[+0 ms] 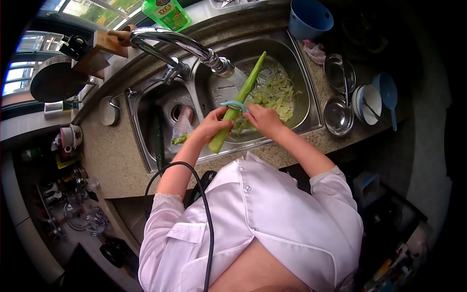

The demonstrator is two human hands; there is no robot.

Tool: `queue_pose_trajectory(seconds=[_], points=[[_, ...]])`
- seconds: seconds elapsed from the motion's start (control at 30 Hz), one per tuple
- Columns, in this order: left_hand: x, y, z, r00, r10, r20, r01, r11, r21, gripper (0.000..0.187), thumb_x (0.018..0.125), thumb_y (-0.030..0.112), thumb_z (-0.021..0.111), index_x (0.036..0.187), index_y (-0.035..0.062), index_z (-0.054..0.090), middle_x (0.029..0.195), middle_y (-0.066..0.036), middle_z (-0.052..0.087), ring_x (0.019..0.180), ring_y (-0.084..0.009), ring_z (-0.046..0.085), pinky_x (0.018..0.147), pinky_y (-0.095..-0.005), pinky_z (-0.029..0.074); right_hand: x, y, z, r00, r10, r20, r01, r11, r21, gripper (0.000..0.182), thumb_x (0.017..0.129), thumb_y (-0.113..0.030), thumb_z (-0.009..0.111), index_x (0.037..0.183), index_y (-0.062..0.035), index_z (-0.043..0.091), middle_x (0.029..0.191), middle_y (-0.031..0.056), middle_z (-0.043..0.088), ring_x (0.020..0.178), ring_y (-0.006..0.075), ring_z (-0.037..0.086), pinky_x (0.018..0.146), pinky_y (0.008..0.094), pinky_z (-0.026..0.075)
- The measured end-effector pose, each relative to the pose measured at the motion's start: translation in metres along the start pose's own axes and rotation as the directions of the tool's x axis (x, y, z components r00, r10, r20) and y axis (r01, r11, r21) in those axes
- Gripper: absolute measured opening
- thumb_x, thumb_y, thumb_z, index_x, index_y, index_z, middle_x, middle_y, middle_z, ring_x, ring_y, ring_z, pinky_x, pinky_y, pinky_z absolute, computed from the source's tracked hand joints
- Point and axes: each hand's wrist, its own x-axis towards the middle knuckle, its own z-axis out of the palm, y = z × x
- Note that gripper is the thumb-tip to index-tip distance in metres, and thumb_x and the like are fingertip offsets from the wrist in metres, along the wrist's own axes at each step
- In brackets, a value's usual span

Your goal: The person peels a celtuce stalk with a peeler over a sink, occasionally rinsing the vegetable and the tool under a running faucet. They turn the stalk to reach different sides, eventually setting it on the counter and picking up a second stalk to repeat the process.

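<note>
A long green stalk (251, 80) slants over the right basin of the steel sink, its thick end near the front rim. My left hand (214, 124) is closed around its lower part. In my right hand (264, 119) is a light blue peeler (235, 105), which lies across the stalk just above my left hand. Pale green peelings (277, 92) lie in the basin below and to the right. Water runs from the chrome faucet (221, 65) behind the stalk.
The left basin holds a dark green cucumber-like vegetable (159, 141) and a plastic bag (183, 124). Metal bowls (338, 116), white bowls (368, 104) and a blue strainer (386, 90) stand on the right. A blue bucket (311, 19) and green bottle (167, 13) are at the back.
</note>
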Motion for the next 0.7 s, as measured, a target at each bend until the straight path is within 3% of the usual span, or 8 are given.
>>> queue_pose_trajectory(seconds=[0.07, 0.23, 0.27, 0.33, 0.43, 0.5, 0.63, 0.7], points=[[-0.002, 0.001, -0.001, 1.000, -0.003, 0.006, 0.003, 0.999, 0.046, 0.064, 0.076, 0.001, 0.062, 0.136, 0.0041, 0.037, 0.094, -0.005, 0.056, 0.075, -0.0117, 0.055, 0.063, -0.0274, 0.050, 0.006, 0.011, 0.002, 0.998, -0.046, 0.047, 0.053, 0.988, -0.145, 0.025, 0.091, -0.032, 0.049, 0.088, -0.0072, 0.048, 0.076, 0.0161, 0.061, 0.067, 0.0392, 0.059, 0.057, 0.0493, 0.046], [-0.012, -0.003, -0.008, 1.000, -0.010, 0.028, 0.009, 0.999, 0.046, 0.068, 0.074, 0.002, 0.063, 0.136, 0.0032, 0.037, 0.097, -0.005, 0.057, 0.078, -0.0111, 0.056, 0.066, -0.0265, 0.050, 0.078, 0.134, -0.026, 0.858, 0.400, -0.322, -0.446, 0.892, -0.081, 0.034, 0.091, -0.035, 0.046, 0.086, -0.0022, 0.051, 0.080, 0.0231, 0.059, 0.076, 0.0447, 0.055, 0.063, 0.0520, 0.042], [-0.015, -0.002, -0.007, 1.000, -0.004, 0.027, 0.003, 0.999, 0.049, 0.068, 0.074, 0.002, 0.063, 0.136, 0.0032, 0.037, 0.097, -0.005, 0.057, 0.078, -0.0111, 0.056, 0.066, -0.0265, 0.050, 0.079, 0.172, -0.016, 0.835, 0.385, -0.393, -0.475, 0.865, -0.162, 0.034, 0.092, -0.035, 0.046, 0.085, -0.0021, 0.052, 0.070, 0.0189, 0.059, 0.062, 0.0388, 0.057, 0.053, 0.0474, 0.043], [-0.019, 0.000, -0.004, 0.999, -0.010, 0.038, 0.010, 1.000, 0.002, 0.068, 0.074, 0.002, 0.063, 0.136, 0.0027, 0.036, 0.095, -0.005, 0.057, 0.077, -0.0114, 0.056, 0.066, -0.0271, 0.050, 0.079, 0.169, -0.020, 0.666, 0.744, -0.064, -0.719, 0.662, 0.214, 0.034, 0.093, -0.037, 0.045, 0.084, -0.0044, 0.052, 0.062, 0.0094, 0.055, 0.047, 0.0230, 0.051, 0.043, 0.0373, 0.039], [-0.019, -0.003, -0.007, 0.999, -0.009, 0.042, 0.012, 0.999, -0.049, 0.065, 0.075, 0.003, 0.061, 0.135, 0.0027, 0.038, 0.093, -0.005, 0.056, 0.074, -0.0128, 0.056, 0.065, -0.0274, 0.050, 0.058, 0.127, -0.012, 0.600, 0.741, 0.301, -0.726, 0.347, 0.594, 0.036, 0.093, -0.042, 0.044, 0.089, -0.0070, 0.051, 0.064, 0.0041, 0.053, 0.042, 0.0098, 0.041, 0.038, 0.0260, 0.032], [-0.019, -0.005, -0.009, 0.999, -0.018, 0.044, 0.022, 0.996, -0.091, 0.064, 0.075, 0.004, 0.060, 0.135, 0.0027, 0.038, 0.092, -0.005, 0.056, 0.073, -0.0133, 0.056, 0.064, -0.0274, 0.050, 0.047, 0.098, -0.002, 0.663, 0.639, 0.391, -0.609, 0.156, 0.777, 0.045, 0.088, -0.052, 0.049, 0.094, -0.0081, 0.049, 0.069, 0.0038, 0.054, 0.044, 0.0070, 0.041, 0.039, 0.0212, 0.032], [-0.018, -0.011, -0.010, 0.998, -0.067, 0.019, 0.069, 0.988, -0.141, 0.063, 0.074, 0.005, 0.057, 0.135, 0.0029, 0.038, 0.089, -0.006, 0.056, 0.071, -0.0142, 0.056, 0.062, -0.0271, 0.049, 0.046, 0.034, 0.026, 0.804, 0.451, 0.388, -0.438, 0.007, 0.899, 0.031, 0.081, -0.031, 0.069, 0.090, -0.0096, 0.048, 0.068, -0.0003, 0.052, 0.045, 0.0057, 0.042, 0.038, 0.0199, 0.033], [-0.019, -0.011, -0.010, 0.997, -0.068, 0.024, 0.071, 0.985, -0.156, 0.063, 0.074, 0.005, 0.056, 0.134, 0.0032, 0.038, 0.088, -0.006, 0.055, 0.070, -0.0143, 0.056, 0.061, -0.0270, 0.049, 0.058, 0.021, 0.040, 0.785, 0.501, 0.365, -0.422, 0.001, 0.907, 0.029, 0.080, -0.027, 0.070, 0.089, -0.0097, 0.048, 0.068, -0.0010, 0.051, 0.046, 0.0057, 0.042, 0.038, 0.0198, 0.033]])
